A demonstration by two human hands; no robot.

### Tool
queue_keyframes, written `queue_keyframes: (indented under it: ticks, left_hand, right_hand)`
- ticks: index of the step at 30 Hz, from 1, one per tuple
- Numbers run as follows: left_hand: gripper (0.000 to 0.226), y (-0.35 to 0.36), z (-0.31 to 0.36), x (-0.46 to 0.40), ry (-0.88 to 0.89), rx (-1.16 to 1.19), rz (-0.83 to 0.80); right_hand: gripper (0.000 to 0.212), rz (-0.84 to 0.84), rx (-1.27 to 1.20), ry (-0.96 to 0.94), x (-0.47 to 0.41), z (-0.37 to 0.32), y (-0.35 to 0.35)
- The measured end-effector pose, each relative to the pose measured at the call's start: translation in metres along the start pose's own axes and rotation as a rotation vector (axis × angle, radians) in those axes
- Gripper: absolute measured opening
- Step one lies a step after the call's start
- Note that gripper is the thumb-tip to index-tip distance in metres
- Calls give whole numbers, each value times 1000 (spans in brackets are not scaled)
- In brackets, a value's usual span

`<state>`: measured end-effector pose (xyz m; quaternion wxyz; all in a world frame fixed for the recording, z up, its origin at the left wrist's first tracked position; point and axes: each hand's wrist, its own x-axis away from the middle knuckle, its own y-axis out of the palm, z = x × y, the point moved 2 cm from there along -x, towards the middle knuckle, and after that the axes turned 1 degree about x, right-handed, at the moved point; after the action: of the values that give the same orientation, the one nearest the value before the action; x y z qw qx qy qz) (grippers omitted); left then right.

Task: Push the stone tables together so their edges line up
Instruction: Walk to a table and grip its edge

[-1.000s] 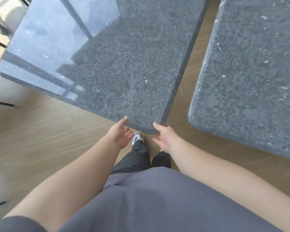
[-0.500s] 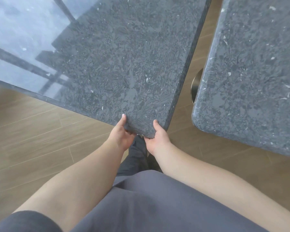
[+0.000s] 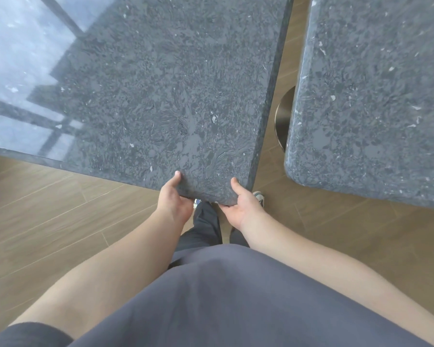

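Note:
Two dark grey speckled stone tables fill the upper view. The left stone table [image 3: 161,83] has its near right corner just in front of me. My left hand [image 3: 174,199] grips that corner's near edge, thumb on top and fingers hidden beneath. My right hand [image 3: 243,205] grips the same corner from the right, thumb on top. The right stone table [image 3: 373,96] stands apart from the left one, with a gap of wooden floor between their facing edges. Its near corner lies slightly nearer to me than the left table's corner.
Wooden plank floor [image 3: 60,221] lies below and to the left. A round metal table base [image 3: 283,116] shows in the gap under the right table. My legs and shoes [image 3: 258,196] stand below the gripped corner.
Both hands went from hovering at the corner to gripping it. The gap between the two tables looks narrower now, and the metal base has come into view.

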<state>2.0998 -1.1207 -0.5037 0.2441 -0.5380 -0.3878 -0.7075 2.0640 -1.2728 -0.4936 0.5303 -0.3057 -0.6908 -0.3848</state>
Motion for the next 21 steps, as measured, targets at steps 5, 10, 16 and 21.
queue_keyframes:
  ticks: [5, 10, 16, 21]
  left_hand:
    - [30, -4, 5, 1, 20, 4, -22]
    - [56, 3, 2, -3, 93, -48, 75]
    - [61, 6, -5, -8, 150, -91, 144]
    - [59, 15, -18, -11, 160, -67, 156]
  right_hand:
    - [45, 15, 26, 26, 3, -3, -1]
    - [58, -3, 55, 67, -2, -6, -5]
    - [61, -20, 114, 79, 0, -13, -7]
    - [56, -39, 143, 85, -1, -32, -14]
